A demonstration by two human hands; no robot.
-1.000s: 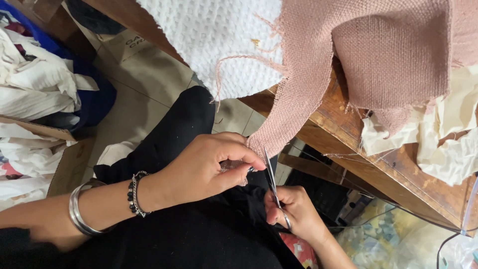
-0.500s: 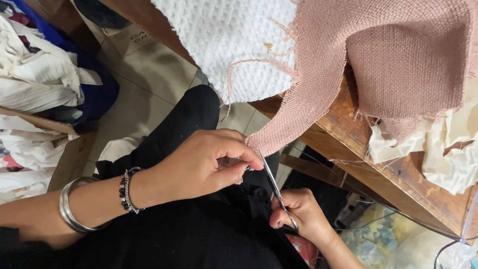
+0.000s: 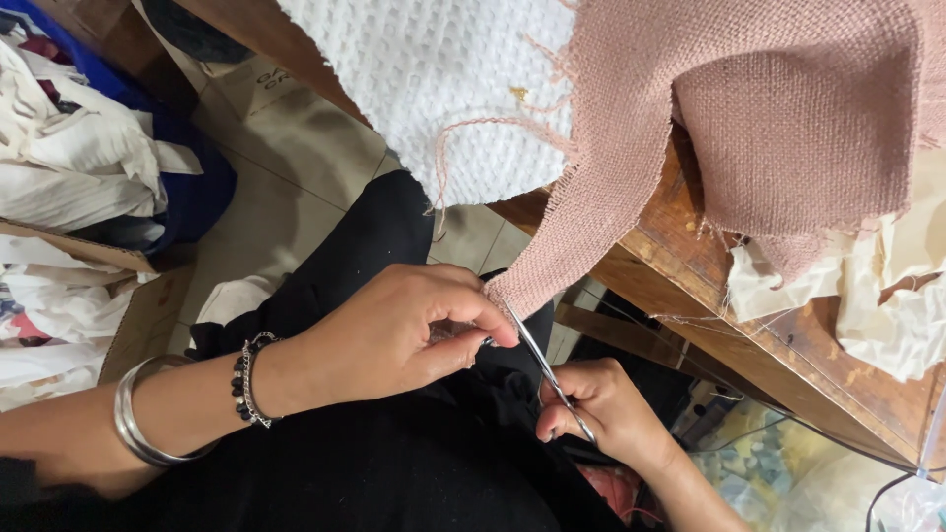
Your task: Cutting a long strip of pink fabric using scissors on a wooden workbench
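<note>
Right now the left hand [image 3: 394, 330] pinches the tip of the pink woven strip [image 3: 581, 222] between thumb and forefinger. Just beyond those fingers, the right hand [image 3: 601, 414] grips thin scissors [image 3: 547, 372], their handles hidden in its fist.

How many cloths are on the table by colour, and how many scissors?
Pink woven cloth: 1
White knitted cloth: 1
Cream crumpled cloth: 1
Scissors: 1
Total: 4
The left hand pinches the pink strip's end; the right hand holds the scissors.
</note>
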